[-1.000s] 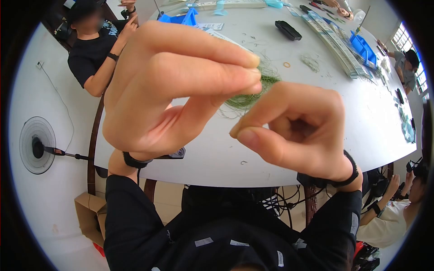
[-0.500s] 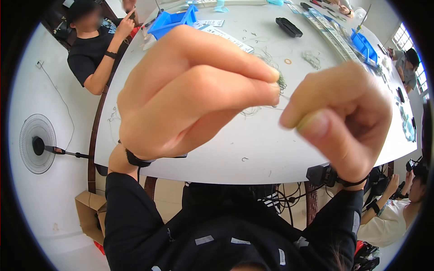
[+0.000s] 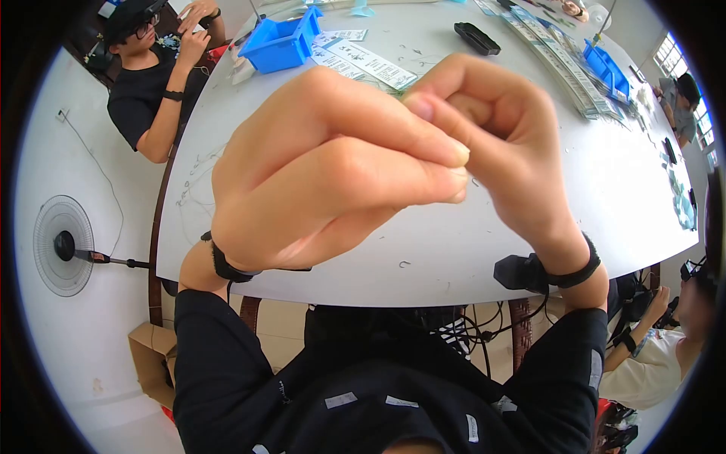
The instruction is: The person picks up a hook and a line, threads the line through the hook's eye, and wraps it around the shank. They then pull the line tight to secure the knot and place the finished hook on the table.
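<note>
My left hand point(image 3: 340, 166) is raised over the table, thumb and forefinger pressed together in a pinch. A thin fishing line ran between both hands a moment ago; now the fingers hide it. My right hand point(image 3: 499, 129) is closed in a pinch just behind the left one, its fingertips partly covered by the left forefinger. A small fishhook point(image 3: 404, 264) lies on the white table point(image 3: 363, 280) below the hands. Whether a hook is in the fingers cannot be made out.
A blue bin point(image 3: 280, 45) and printed cards point(image 3: 374, 64) lie beyond my left hand. A black tray point(image 3: 476, 38), stacked long packets point(image 3: 556, 64) and another blue bin point(image 3: 607, 69) are farther right. Several people sit around; a fan point(image 3: 63, 244) stands at left.
My right hand has swung left and away from me, from the right of the left fingertips to behind the left hand. The left hand stays pinched, shifted slightly.
</note>
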The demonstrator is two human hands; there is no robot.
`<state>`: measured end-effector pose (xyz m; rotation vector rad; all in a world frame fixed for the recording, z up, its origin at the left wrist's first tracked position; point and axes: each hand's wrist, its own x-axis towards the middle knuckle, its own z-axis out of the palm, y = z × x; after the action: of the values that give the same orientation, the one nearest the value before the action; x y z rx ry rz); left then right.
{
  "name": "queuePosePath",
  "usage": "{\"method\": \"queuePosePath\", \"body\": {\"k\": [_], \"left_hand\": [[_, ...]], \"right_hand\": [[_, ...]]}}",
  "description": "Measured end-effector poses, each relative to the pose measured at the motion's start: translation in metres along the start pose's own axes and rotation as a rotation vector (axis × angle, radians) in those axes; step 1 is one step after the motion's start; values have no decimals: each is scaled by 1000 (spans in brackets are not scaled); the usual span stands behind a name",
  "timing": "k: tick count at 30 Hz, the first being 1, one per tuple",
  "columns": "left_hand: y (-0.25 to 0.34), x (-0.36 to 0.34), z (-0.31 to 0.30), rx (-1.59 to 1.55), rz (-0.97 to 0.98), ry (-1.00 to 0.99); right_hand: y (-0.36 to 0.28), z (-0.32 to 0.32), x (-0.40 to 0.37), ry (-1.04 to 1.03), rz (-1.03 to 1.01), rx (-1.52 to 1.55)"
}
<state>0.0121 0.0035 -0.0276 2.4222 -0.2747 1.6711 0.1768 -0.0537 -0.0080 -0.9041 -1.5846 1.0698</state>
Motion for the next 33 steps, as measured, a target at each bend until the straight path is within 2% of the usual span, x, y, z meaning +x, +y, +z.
{"method": "queuePosePath", "body": {"k": [3, 6, 9, 16, 20, 25, 28, 33], "left_hand": [[1, 2, -4, 69, -5, -23], [0, 1, -6, 115, -13, -21], [-2, 0, -8, 115, -47, -11], [-7, 0, -12, 106, -142, 76], [-9, 2, -12, 67, -130, 145], [-6, 5, -18, 180, -34, 91], [-9, 7, -21, 194, 66, 45], [-3, 5, -17, 213, 94, 30]], "right_hand": [[7, 1, 0, -82, 65, 83], [16, 4, 1, -71, 113, 50], [20, 9, 0, -36, 69, 97], [4, 12, -6, -85, 277, 122], [0, 14, -13, -107, 63, 19], [-15, 16, -23, -69, -177, -184], [-26, 12, -27, -58, -185, -203], [-32, 11, -28, -101, -165, -196]]}}
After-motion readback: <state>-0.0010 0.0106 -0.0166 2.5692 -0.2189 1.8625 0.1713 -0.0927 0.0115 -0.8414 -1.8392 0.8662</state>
